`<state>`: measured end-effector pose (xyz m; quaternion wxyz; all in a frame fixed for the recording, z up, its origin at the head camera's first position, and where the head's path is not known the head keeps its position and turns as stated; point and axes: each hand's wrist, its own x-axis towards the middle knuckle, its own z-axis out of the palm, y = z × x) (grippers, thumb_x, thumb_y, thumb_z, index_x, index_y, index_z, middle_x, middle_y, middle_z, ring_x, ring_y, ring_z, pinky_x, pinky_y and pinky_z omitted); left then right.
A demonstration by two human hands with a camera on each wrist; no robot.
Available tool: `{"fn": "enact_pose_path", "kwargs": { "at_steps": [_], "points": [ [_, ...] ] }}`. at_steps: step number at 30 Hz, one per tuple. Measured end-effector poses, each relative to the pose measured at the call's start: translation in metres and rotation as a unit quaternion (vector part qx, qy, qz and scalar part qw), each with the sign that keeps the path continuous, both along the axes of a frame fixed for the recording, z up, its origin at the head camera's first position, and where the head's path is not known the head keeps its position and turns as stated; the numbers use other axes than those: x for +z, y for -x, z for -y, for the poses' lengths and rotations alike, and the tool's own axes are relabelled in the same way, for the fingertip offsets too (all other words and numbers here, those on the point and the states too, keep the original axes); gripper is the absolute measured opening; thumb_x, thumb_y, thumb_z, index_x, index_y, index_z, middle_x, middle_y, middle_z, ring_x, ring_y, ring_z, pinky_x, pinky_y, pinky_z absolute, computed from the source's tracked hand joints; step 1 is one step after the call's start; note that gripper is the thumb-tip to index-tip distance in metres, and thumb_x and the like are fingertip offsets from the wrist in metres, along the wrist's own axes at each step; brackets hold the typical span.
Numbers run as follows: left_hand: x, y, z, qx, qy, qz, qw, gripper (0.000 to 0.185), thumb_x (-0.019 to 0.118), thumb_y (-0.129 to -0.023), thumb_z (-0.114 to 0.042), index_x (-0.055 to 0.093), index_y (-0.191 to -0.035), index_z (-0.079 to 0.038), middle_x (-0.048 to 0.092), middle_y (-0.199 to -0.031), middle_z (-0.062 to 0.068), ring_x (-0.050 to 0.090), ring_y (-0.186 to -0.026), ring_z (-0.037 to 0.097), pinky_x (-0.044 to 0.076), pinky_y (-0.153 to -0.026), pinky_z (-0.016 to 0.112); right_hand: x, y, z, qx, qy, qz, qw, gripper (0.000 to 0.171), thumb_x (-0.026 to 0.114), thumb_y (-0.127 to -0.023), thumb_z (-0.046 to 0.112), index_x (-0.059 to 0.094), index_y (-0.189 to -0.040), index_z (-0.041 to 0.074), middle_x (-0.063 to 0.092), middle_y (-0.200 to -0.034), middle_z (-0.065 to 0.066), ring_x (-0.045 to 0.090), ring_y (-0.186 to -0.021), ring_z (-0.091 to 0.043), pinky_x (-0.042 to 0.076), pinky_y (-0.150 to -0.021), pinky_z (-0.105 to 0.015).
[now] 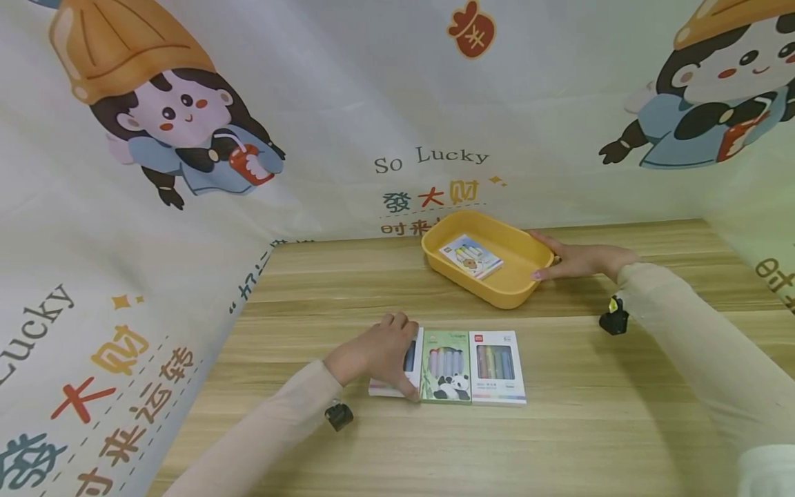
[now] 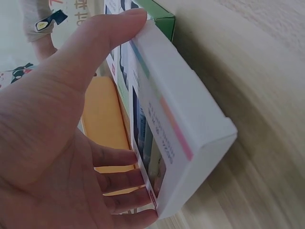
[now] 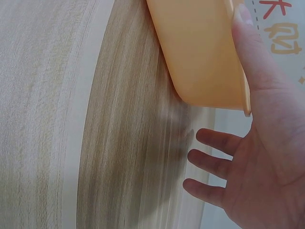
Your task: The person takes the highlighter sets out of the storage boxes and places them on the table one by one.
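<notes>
My left hand [image 1: 379, 352] spans a flat white box of coloured pens [image 2: 167, 102]; its thumb lies at the near edge and its fingertips at the far edge. Beside that box, a green panda box [image 1: 446, 366] and another white pen box [image 1: 498, 367] lie in a row on the table, their windows showing coloured sticks. At the right end of a yellow tray [image 1: 522, 297] is my right hand [image 1: 580, 260]. Its thumb rests on the tray's rim, while three fingers [image 3: 209, 162] stretch out, spread apart below. One flat box [image 1: 470, 256] with a cartoon picture lies inside the tray.
The wood-grain table [image 1: 559, 428] runs back to a printed cloth [image 1: 348, 90] with cartoon figures, which also covers the left and right sides. The tray stands close to the back cloth. A white rounded object [image 1: 767, 469] shows at the lower right corner.
</notes>
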<state>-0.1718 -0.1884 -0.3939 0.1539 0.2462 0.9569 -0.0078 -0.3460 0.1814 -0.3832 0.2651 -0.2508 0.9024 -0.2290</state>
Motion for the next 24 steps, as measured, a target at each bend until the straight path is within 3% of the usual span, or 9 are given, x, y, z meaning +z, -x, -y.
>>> {"fn": "enact_pose_path", "kwargs": {
  "at_steps": [24],
  "points": [
    [-0.011, -0.001, 0.002, 0.006, -0.016, 0.002, 0.9999, 0.113, 0.087, -0.058, -0.062, 0.041, -0.142, -0.002, 0.049, -0.135, 0.015, 0.047, -0.119, 0.028, 0.047, -0.107, 0.045, 0.001, 0.001, 0.0, -0.002, -0.009, 0.004, 1.0, 0.109, 0.062, -0.089, 0.059, -0.013, -0.159, 0.019, -0.003, -0.164, -0.027, 0.009, -0.149, -0.054, 0.016, -0.116, -0.073]
  ]
}}
